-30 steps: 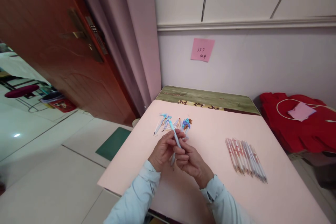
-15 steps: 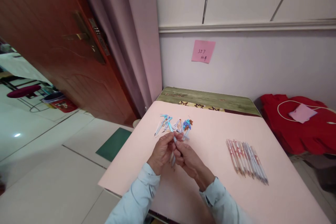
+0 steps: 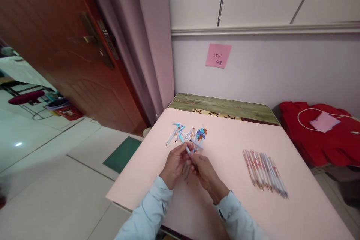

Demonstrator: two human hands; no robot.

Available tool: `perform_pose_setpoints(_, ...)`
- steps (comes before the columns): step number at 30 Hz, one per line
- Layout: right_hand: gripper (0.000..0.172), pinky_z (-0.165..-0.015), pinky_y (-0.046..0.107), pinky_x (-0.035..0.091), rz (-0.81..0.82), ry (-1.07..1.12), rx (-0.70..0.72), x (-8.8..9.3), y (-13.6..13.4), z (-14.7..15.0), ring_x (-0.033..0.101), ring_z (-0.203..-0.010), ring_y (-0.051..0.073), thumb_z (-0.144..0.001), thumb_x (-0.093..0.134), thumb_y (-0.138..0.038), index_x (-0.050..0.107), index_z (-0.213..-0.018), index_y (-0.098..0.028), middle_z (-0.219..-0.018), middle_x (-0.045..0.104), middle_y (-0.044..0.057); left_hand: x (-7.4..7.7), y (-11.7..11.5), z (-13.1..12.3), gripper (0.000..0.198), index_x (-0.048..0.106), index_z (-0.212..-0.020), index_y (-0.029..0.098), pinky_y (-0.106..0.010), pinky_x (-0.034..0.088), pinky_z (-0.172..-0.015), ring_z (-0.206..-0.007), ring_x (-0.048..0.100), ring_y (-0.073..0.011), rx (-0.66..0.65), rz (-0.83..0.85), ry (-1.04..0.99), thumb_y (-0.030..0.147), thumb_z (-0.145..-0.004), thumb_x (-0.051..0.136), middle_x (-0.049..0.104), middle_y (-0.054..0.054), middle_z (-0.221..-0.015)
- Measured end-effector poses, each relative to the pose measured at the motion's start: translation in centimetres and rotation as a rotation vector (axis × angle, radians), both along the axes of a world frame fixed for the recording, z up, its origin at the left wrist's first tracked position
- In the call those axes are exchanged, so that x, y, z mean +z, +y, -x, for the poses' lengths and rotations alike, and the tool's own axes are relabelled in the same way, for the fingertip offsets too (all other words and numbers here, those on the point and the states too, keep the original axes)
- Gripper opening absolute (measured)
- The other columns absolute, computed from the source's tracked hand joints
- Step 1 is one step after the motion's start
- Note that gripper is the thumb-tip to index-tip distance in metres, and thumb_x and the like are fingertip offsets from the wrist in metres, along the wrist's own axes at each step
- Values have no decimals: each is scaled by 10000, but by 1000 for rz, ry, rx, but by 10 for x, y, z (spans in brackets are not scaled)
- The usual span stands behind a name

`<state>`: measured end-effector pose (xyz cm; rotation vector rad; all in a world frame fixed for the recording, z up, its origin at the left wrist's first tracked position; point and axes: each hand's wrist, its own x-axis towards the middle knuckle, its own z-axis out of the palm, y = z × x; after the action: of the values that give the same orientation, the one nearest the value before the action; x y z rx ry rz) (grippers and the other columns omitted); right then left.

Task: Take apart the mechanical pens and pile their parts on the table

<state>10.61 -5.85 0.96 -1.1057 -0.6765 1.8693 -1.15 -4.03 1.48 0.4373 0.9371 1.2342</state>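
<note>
Between both hands I hold a light-blue pen (image 3: 188, 150) over the table. My left hand (image 3: 174, 163) is closed around its upper part, with the blue end pointing away from me. The fingertips of my right hand (image 3: 203, 167) pinch its near end. Just beyond my hands lies a loose pile of blue and white pen parts (image 3: 176, 134). At its right sits a cluster of small blue and brown pieces (image 3: 201, 133). Partly hidden below my hands, more slim parts (image 3: 186, 173) rest on the table.
A row of several assembled pens (image 3: 264, 172) lies at the right on the pink-covered table (image 3: 225, 191). Red cloth (image 3: 303, 131) with a white cord is on a surface beyond the right edge. A wooden door (image 3: 84, 67) and a curtain (image 3: 149, 37) stand at the left.
The view has shifted very slightly. Both hands stay together on the pen, and the fingers of my right hand have moved a little at its near end.
</note>
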Motion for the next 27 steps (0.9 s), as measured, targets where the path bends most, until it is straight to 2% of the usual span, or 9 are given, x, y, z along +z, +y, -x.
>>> perform_pose_setpoints(3,418,-455,188,323,-112,-95,-93,-2,-2,0,464,-476,72,-596,852,-448,572,-727,-166,-559,559,-46,-1,3,1,245,700,-823,115,-243,551,-667,-704,684,-150,116,-27,30,312,-715,799,730,-75,-828)
perform_pose_setpoints(5,414,-450,193,314,-119,-104,-94,-4,-4,0,443,-456,76,-613,832,-454,546,-737,-183,-523,523,-68,-3,5,2,252,703,-830,110,-259,554,-737,-799,699,-175,111,-20,34,300,-705,811,734,-88,-848)
perform_pose_setpoints(9,392,-444,198,299,-119,-109,-60,-12,-2,0,418,-437,75,-679,766,-486,512,-724,-192,-509,507,-71,-6,7,3,245,686,-847,117,-281,563,-725,-762,702,-178,84,56,-9,299,-728,799,734,-93,-829)
perform_pose_setpoints(15,393,-437,236,333,-278,-447,-57,-16,5,-9,450,-424,111,-739,694,-547,533,-664,-196,-503,537,-37,-11,20,10,163,649,-815,106,-285,580,-677,-677,695,-166,181,83,92,216,-771,761,714,-87,-757)
perform_pose_setpoints(18,369,-477,244,383,-344,-580,-50,-15,6,-17,504,-460,129,-779,659,-540,590,-697,-187,-551,573,-18,-14,32,23,128,641,-803,89,-285,589,-654,-648,689,-162,250,48,156,182,-798,729,707,-97,-744)
perform_pose_setpoints(22,385,-513,250,391,-409,-747,2,-17,12,-32,540,-484,146,-820,609,-549,649,-696,-187,-558,597,-2,-14,49,51,102,617,-800,81,-287,587,-587,-587,674,-162,376,63,275,148,-817,693,703,-114,-725)
perform_pose_setpoints(25,416,-539,250,368,-469,-935,8,-16,26,-41,570,-541,163,-864,548,-550,683,-698,-194,-593,638,19,-14,59,70,100,604,-813,91,-308,594,-582,-547,655,-153,475,60,359,133,-804,694,696,-98,-698)
perform_pose_setpoints(27,420,-551,251,346,-510,-1081,10,-12,39,-43,588,-593,172,-887,520,-535,697,-703,-201,-638,666,33,-15,64,74,107,599,-805,97,-315,592,-565,-527,645,-152,467,59,408,141,-797,696,689,-89,-678)
